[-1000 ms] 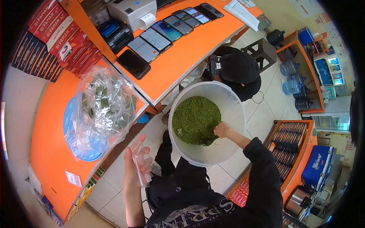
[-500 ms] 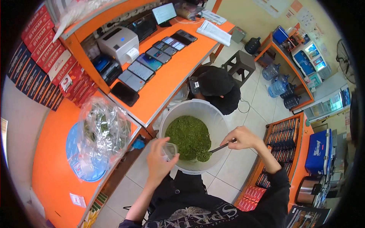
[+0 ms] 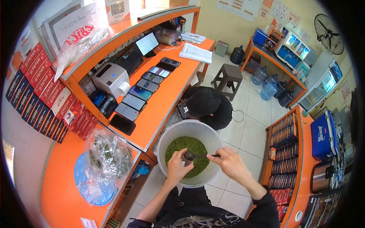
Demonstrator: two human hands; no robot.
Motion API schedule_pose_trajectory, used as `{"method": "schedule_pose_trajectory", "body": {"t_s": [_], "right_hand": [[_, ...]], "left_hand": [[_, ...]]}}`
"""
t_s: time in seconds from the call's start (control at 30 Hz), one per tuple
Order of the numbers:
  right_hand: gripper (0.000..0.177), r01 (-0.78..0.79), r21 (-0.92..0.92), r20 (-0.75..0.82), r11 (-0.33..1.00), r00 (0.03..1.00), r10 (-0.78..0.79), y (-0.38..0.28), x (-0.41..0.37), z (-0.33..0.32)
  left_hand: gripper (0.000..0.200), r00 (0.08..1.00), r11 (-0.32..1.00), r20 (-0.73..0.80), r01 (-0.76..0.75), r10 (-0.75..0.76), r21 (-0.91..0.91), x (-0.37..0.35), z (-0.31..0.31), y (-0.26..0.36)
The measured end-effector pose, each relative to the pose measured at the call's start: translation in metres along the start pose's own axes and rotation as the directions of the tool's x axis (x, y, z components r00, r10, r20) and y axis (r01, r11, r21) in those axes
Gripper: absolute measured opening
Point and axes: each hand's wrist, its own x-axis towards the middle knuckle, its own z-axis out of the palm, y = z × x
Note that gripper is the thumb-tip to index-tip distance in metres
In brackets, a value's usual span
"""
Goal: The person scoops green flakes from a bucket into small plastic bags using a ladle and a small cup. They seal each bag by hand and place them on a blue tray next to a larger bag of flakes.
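A white bucket (image 3: 213, 141) holds a bed of finely chopped green leaves (image 3: 181, 142). Over it, my left hand (image 3: 178, 167) has its fingers curled around a small clear plastic container (image 3: 186, 162). My right hand (image 3: 231, 164) grips the handle of a dark spoon (image 3: 200, 156). The spoon's bowl lies right at the container's mouth, its dark underside toward me, partly covering what is inside.
A person in a black cap (image 3: 205, 102) crouches just beyond the bucket. Several phones (image 3: 125, 111) line the orange counter (image 3: 159, 110) beside a label printer (image 3: 110, 79). A plastic bag of leaves (image 3: 108, 152) rests on a blue round tray (image 3: 80, 173). Shelves (image 3: 283, 148) stand to the right.
My right hand has brought the spoon, earlier loaded with chopped leaves low in the bucket, up and left to the container. My left hand has moved right over the bucket. The view has tilted up.
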Motion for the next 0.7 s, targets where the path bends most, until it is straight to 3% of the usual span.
{"method": "schedule_pose_trajectory", "body": {"t_s": [0.1,0.13,0.23,0.3,0.4,0.47,0.5,0.57,0.63,0.7], "right_hand": [[0.045,-0.118,0.071,-0.117,0.990,0.985,0.126,-0.015,-0.021,0.013],[0.047,-0.190,0.146,-0.211,0.971,0.953,0.218,-0.020,-0.033,0.025],[0.046,-0.482,0.289,-0.266,0.827,0.790,0.553,-0.037,-0.078,0.069],[0.046,-0.677,0.167,-0.054,0.717,0.720,0.692,-0.040,-0.125,0.122],[0.044,-0.806,0.200,0.160,0.557,0.588,0.793,-0.058,-0.118,0.113],[0.037,-0.638,0.541,-0.116,0.548,0.588,0.800,-0.065,-0.069,0.097],[0.033,-0.474,0.752,-0.129,0.458,0.576,0.807,-0.069,-0.039,0.096],[0.028,-0.209,0.948,-0.071,0.239,0.595,0.801,-0.065,-0.019,0.102],[0.023,-0.087,0.996,0.042,0.024,0.686,0.726,-0.056,-0.009,0.106],[0.017,-0.048,0.991,0.125,-0.127,0.692,0.711,-0.062,-0.002,0.080]], "left_hand": [[0.058,1.000,0.992,0.020,0.025,-0.022,-0.125,0.004,-0.007,0.010],[0.058,1.000,0.991,-0.008,-0.006,0.005,-0.135,0.004,-0.009,0.011],[0.058,0.997,0.990,-0.061,-0.045,0.037,-0.132,0.000,-0.015,0.010],[0.058,0.998,0.996,-0.059,-0.018,0.013,-0.091,-0.001,-0.018,0.005],[0.057,0.997,0.987,-0.076,-0.008,-0.004,-0.158,-0.003,-0.016,-0.006],[0.059,0.991,0.949,0.032,0.136,-0.132,-0.285,-0.009,-0.008,0.008],[0.060,0.980,0.915,0.089,0.200,-0.180,-0.350,-0.009,0.000,0.021],[0.064,0.985,0.915,0.087,0.172,-0.150,-0.364,-0.016,0.003,0.048],[0.065,0.984,0.897,0.074,0.178,-0.162,-0.404,-0.019,-0.010,0.076],[0.042,0.983,0.842,0.072,0.182,-0.169,-0.507,-0.018,-0.022,0.073]]}}
